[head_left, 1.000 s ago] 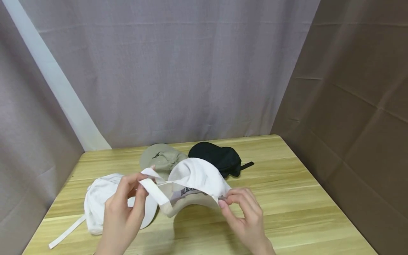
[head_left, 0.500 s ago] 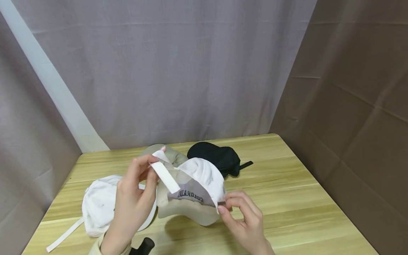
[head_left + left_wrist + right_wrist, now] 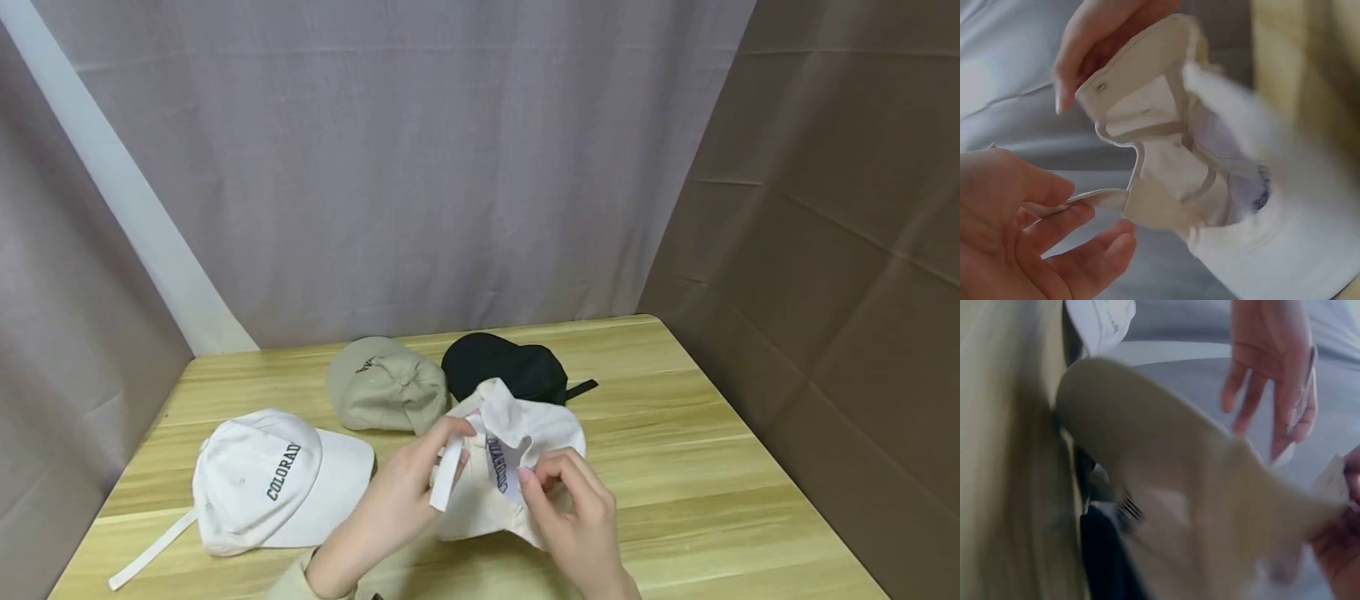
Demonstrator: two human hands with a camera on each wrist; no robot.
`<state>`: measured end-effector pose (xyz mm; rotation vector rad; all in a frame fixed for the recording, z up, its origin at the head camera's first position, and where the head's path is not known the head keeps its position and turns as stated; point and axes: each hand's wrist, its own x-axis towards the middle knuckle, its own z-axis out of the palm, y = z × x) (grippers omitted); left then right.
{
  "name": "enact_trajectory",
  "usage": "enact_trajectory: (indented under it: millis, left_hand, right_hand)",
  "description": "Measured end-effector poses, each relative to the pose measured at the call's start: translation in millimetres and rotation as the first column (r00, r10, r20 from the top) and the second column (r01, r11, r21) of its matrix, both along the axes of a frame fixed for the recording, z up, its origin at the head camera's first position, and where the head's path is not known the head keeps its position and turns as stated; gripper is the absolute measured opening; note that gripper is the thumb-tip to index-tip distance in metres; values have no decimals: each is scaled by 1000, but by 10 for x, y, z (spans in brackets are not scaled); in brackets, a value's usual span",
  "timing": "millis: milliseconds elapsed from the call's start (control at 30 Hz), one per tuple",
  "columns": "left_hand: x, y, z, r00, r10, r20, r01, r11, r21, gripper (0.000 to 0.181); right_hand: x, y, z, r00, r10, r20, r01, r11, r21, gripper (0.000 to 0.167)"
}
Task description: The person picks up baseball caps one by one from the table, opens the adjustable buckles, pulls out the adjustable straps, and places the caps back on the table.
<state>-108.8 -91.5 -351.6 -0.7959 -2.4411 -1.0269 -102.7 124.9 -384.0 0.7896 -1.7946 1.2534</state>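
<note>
Above the table's front middle, a white cap [image 3: 555, 427] is held with its opening toward me; mirrored dark lettering shows inside. My left hand [image 3: 405, 479] pinches its back strap [image 3: 446, 477] between thumb and fingers, and the strap's end hangs free. At the other side of the back opening, my right hand [image 3: 579, 510] pinches the cap's edge. In the left wrist view the strap runs from the left fingers [image 3: 1060, 225] to the inside band [image 3: 1154, 203]. The cap is blurred in the right wrist view.
A second white cap [image 3: 243, 479] lettered COLORAD lies at left, its loose strap [image 3: 153, 550] toward the front. Behind are a beige cap [image 3: 390, 387] and a black cap [image 3: 506, 367], side by side. Curtains [image 3: 450, 167] stand behind the wooden table [image 3: 720, 467].
My left hand has moved right with the strap, closer to my right hand, and the held cap has turned and crumpled. The white cap at left and the beige cap are now less covered.
</note>
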Motion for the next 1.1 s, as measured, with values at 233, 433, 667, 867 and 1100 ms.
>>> enact_trajectory:
  millis: [233, 433, 667, 867, 1100]
  left_hand:
    - [73, 239, -465, 961, -190, 203, 216, 969, -116, 25]
    - [149, 312, -690, 941, -253, 227, 301, 929, -214, 34]
    - [224, 294, -743, 924, -263, 279, 332, 913, -239, 50]
    - [250, 229, -757, 922, -289, 259, 345, 916, -205, 60]
    - [267, 48, -758, 944, -210, 256, 273, 931, -242, 40]
  right_hand:
    - [84, 84, -158, 903, -181, 389, 130, 979, 155, 32]
    - [104, 116, -255, 853, -236, 465, 141, 963, 230, 29]
    - [117, 169, -334, 854, -259, 451, 142, 950, 278, 28]
    - [138, 167, -359, 831, -258, 493, 101, 941, 322, 24]
    - [197, 52, -365, 829, -231, 509, -31, 891, 454, 21]
